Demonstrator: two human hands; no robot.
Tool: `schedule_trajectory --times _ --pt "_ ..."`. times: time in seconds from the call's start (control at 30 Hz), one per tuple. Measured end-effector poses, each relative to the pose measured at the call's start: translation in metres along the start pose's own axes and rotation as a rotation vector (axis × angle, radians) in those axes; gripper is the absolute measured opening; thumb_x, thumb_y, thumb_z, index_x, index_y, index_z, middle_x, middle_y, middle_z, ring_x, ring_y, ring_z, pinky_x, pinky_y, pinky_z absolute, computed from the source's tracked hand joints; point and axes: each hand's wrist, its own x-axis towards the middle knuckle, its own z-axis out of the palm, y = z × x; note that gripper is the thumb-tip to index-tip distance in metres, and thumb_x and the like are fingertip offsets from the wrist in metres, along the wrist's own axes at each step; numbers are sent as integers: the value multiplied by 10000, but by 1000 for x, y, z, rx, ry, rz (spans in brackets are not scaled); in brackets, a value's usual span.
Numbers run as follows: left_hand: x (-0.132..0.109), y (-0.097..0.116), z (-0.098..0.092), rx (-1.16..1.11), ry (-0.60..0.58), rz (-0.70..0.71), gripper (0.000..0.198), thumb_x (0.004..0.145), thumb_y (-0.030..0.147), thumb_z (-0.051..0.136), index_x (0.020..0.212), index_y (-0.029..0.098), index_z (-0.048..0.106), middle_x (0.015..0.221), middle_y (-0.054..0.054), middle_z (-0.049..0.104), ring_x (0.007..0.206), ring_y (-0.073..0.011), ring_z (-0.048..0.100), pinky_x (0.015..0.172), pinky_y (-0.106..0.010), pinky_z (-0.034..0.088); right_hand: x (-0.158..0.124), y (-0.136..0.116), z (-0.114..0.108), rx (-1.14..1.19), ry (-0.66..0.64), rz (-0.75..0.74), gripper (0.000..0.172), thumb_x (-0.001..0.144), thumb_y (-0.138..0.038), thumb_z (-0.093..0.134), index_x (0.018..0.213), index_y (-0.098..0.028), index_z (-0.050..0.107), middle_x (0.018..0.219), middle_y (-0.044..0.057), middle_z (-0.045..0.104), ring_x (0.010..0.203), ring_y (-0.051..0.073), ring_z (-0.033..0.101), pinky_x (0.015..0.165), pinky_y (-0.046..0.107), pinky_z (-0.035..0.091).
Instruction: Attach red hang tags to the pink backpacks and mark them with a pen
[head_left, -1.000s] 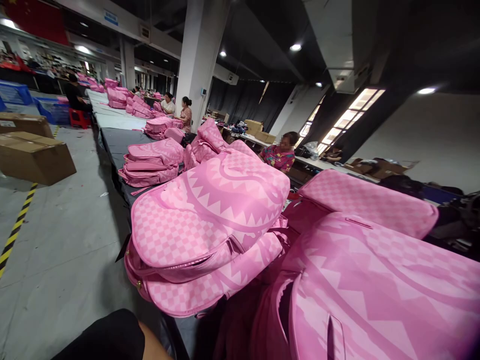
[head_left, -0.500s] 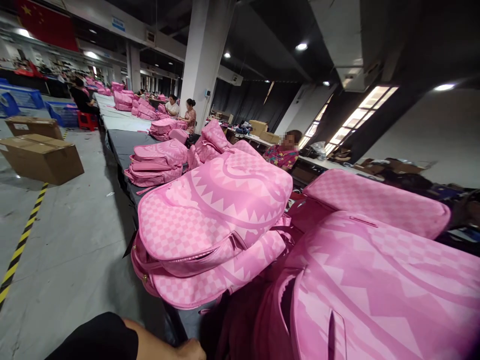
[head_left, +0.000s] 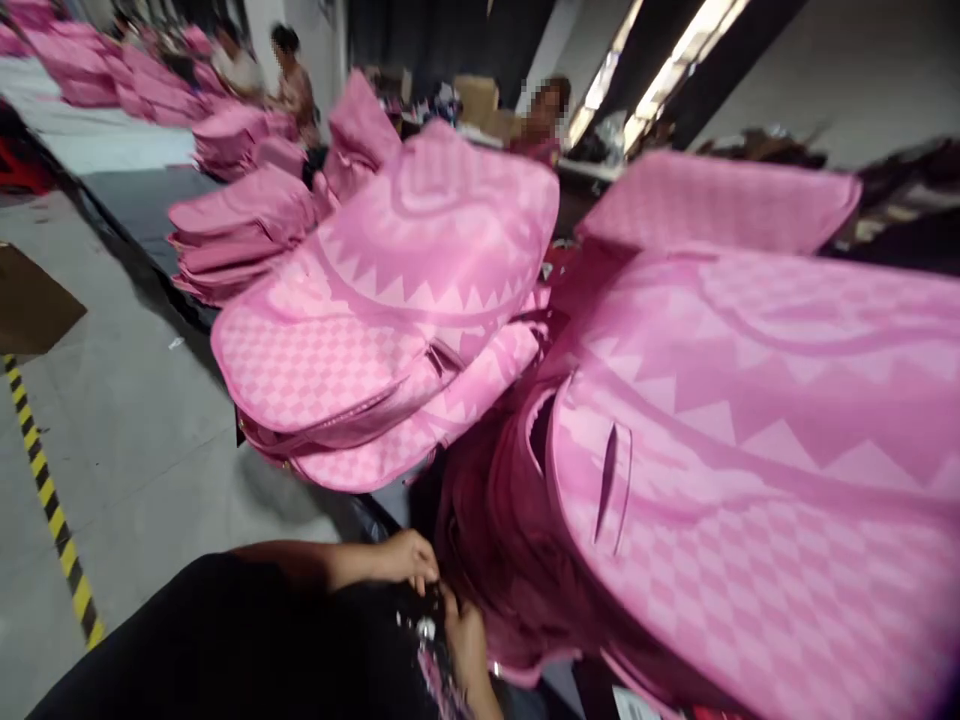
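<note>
Pink fabric, checked and printed with pale zigzag teeth, over the large backpack (head_left: 720,400) at three to four o'clock, atop shaded pink folds (head_left: 491,550) nearer five. Bends the left hand (head_left: 407,560) inward at six o'clock, wrist dropped, fingers curled down, forearm nearly level from seven. Points the right hand (head_left: 466,635) upward from the bottom edge, also at six, with fingers tilted toward the left ones. Holds both close together, just beside the folds (contact too dark to judge). Narrow grip on each side, fingers bunched; cannot tell of anything pinched there. Black clothing (head_left: 225,640) beneath, at seven o'clock. At ten, near the centre, another toothed backpack (head_left: 420,270) on a pile. Farther out the same way, a smaller-looking stack (head_left: 244,225). Striped tape (head_left: 52,505) on the floor at eight.
</note>
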Motion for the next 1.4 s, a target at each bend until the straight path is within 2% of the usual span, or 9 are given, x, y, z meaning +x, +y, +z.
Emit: schedule_trajectory --times 0.07,0.13,0.3,0.37,0.47,0.63,1.0,1.2,1.4 --pt "8 -7 -5 4 39 21 251 640 344 750 693 130 630 533 40 551 542 -96 533 563 -216 400 -8 17 9 64 -53 60 399 929 -477 454 797 -168 669 748 57 694 749 219 658 738 323 530" --pt "18 -14 -10 3 49 28 238 678 345 719 751 136 632 594 38 576 562 -80 515 540 -193 358 -5 31 15 114 -63 101 442 893 -506 404 813 -169 679 772 76 710 782 235 661 758 315 515" --pt "29 -23 -20 57 -76 12 273 741 373 647 851 123 662 672 14 621 488 -53 437 473 -183 267 8 45 16 164 -72 103 387 852 -467 398 868 -196 673 772 49 707 725 204 640 725 284 500" --pt "27 -24 -24 101 -104 26 239 721 329 665 815 110 678 650 13 617 490 -52 424 491 -185 295 8 43 15 153 -73 77 354 853 -434 406 866 -198 669 799 49 704 749 200 632 731 279 492" --pt "26 -22 -29 170 -116 62 172 710 256 656 781 104 696 660 3 638 564 -76 496 563 -192 367 8 38 16 120 -69 24 326 861 -399 409 878 -197 664 861 59 697 802 199 617 770 275 471" --pt "32 -21 -31 279 -142 100 163 739 203 584 768 107 712 678 -5 660 671 -111 570 675 -210 425 11 31 17 43 -85 -37 301 877 -324 387 842 -204 661 798 43 670 752 191 592 752 262 447" --pt "48 -30 -26 549 -218 72 183 865 288 594 799 125 646 715 0 633 698 -113 588 716 -261 478 14 23 11 -210 -199 -64 255 916 -185 412 844 -205 656 859 49 696 788 172 605 729 230 395" --pt "44 -15 -22 790 -193 34 171 790 289 695 821 136 625 709 24 601 642 -106 539 670 -262 454 15 18 11 -381 -258 -49 225 915 -124 448 900 -194 661 885 74 708 785 174 613 674 244 338" --pt "33 9 -13 972 -188 23 143 810 298 680 818 159 649 755 -1 635 727 -135 580 763 -304 458 14 16 10 -465 -283 -61 199 915 -143 476 942 -190 668 924 95 716 817 197 639 658 261 332"
